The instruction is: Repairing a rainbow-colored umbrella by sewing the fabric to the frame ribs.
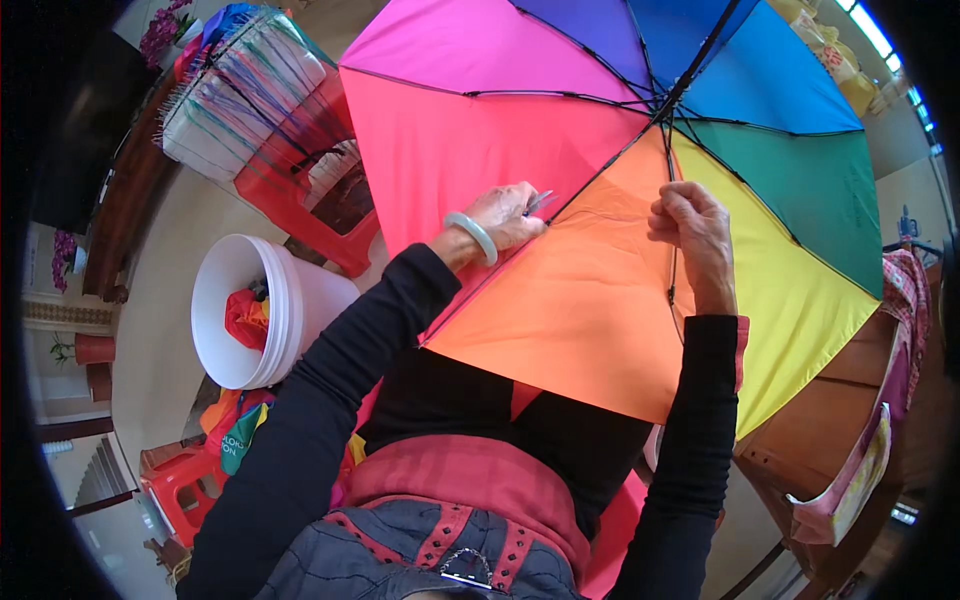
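Note:
An open rainbow umbrella point(620, 330) lies inside up across my lap, its black shaft point(712, 45) and ribs showing. My left hand point(500, 218), with a pale bangle point(472, 237) at the wrist, is closed around small metal scissors point(540, 202). Their tips stick out past the fingers, and the fingertips touch the rib between the red and orange panels. Over the orange panel, my right hand point(695, 235) is closed in a pinch beside a thin black rib point(672, 270). What those fingers hold is hidden or too small to see.
At left stands a white bucket point(325, 295) with colourful cloth inside. Behind it, a white box point(240, 105) strung with threads rests on a red stool point(300, 200). Another red stool point(185, 490) is lower left. A wooden cabinet point(825, 400) with draped cloth point(890, 390) stands right.

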The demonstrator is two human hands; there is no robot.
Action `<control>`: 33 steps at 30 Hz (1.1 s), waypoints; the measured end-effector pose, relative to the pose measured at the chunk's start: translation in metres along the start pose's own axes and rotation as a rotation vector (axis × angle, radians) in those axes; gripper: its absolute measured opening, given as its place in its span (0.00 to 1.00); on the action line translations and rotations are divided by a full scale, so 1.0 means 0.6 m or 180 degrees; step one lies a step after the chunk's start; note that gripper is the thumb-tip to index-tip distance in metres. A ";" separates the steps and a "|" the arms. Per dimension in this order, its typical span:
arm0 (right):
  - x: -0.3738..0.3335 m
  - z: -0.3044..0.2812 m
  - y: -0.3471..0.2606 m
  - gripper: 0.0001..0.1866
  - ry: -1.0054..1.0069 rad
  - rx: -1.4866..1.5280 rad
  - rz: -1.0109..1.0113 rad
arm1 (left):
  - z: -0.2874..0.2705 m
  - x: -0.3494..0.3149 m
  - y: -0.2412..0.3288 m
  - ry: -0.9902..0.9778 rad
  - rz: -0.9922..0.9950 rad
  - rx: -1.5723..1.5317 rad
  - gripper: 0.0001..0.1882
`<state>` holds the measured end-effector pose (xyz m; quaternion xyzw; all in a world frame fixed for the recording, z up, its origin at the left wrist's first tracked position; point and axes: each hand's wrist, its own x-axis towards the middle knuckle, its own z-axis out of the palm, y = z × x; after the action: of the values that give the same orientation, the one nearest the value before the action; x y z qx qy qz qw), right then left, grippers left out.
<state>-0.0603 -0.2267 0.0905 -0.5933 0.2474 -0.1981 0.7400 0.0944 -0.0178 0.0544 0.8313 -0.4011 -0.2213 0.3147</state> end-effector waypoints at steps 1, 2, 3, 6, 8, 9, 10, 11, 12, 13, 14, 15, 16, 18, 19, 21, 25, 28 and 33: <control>0.003 -0.003 0.009 0.05 -0.0097 -0.0786 0.0035 | -0.011 -0.007 0.003 -0.0112 -0.0187 0.0139 0.10; 0.005 0.002 0.012 0.05 -0.0204 -0.1578 0.0057 | -0.018 -0.011 0.006 -0.0107 -0.0202 0.0143 0.10; 0.005 0.015 0.022 0.05 -0.0219 -0.1571 0.0060 | -0.026 -0.015 0.009 -0.0152 -0.0095 0.0307 0.10; 0.000 0.072 0.066 0.05 -0.0740 -0.1819 0.0123 | -0.034 -0.023 0.010 -0.0244 0.0115 0.0638 0.10; 0.000 0.098 0.101 0.07 -0.0690 -0.3234 -0.1409 | -0.030 -0.029 0.012 -0.0078 0.0142 0.0899 0.11; 0.001 0.102 0.114 0.07 -0.0691 -0.3226 -0.1404 | -0.027 -0.029 0.014 -0.0004 0.0167 0.1024 0.12; 0.002 0.114 0.122 0.08 -0.0642 -0.3408 -0.1382 | -0.027 -0.031 0.012 0.0017 0.0148 0.1016 0.12; 0.004 0.122 0.128 0.08 -0.0588 -0.3590 -0.1359 | -0.027 -0.031 0.010 -0.0015 0.0168 0.1140 0.11; 0.007 0.127 0.132 0.09 -0.0530 -0.3773 -0.1334 | -0.025 -0.030 0.010 -0.0050 0.0190 0.1263 0.10; 0.010 0.128 0.133 0.09 -0.0550 -0.3782 -0.1345 | -0.024 -0.028 0.010 -0.0084 0.0213 0.1384 0.10; 0.013 0.128 0.134 0.09 -0.0551 -0.3697 -0.1301 | -0.023 -0.027 0.009 -0.0065 0.0201 0.1370 0.10; 0.013 0.127 0.138 0.08 -0.0553 -0.3586 -0.1238 | -0.019 -0.030 0.010 -0.0031 0.0278 0.1506 0.09; 0.012 0.126 0.140 0.08 -0.0556 -0.3479 -0.1179 | -0.015 -0.032 0.012 0.0007 0.0356 0.1641 0.08; 0.012 0.124 0.145 0.07 -0.0601 -0.3386 -0.1181 | -0.008 -0.033 0.017 0.0058 0.0413 0.1769 0.07; 0.013 0.123 0.146 0.07 -0.0622 -0.3300 -0.1183 | -0.003 -0.031 0.023 0.0035 0.0402 0.1871 0.06; 0.011 0.124 0.144 0.07 -0.0612 -0.3228 -0.1169 | 0.006 -0.026 0.030 -0.0038 0.0433 0.2068 0.05; 0.001 0.123 0.143 0.06 -0.0429 -0.3168 -0.1132 | 0.018 -0.026 0.032 0.0131 0.0773 0.2247 0.07; 0.006 0.133 0.149 0.07 -0.0556 -0.3219 -0.1250 | 0.023 -0.020 0.011 0.0232 0.0898 0.2283 0.08; 0.019 0.150 0.161 0.07 -0.0490 -0.3578 -0.1598 | 0.027 -0.002 -0.020 0.0183 0.0953 0.2394 0.07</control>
<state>0.0026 -0.1422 0.0103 -0.9450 0.1127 -0.1621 0.2609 0.0901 -0.0168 0.0347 0.8267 -0.5618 0.0125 0.0284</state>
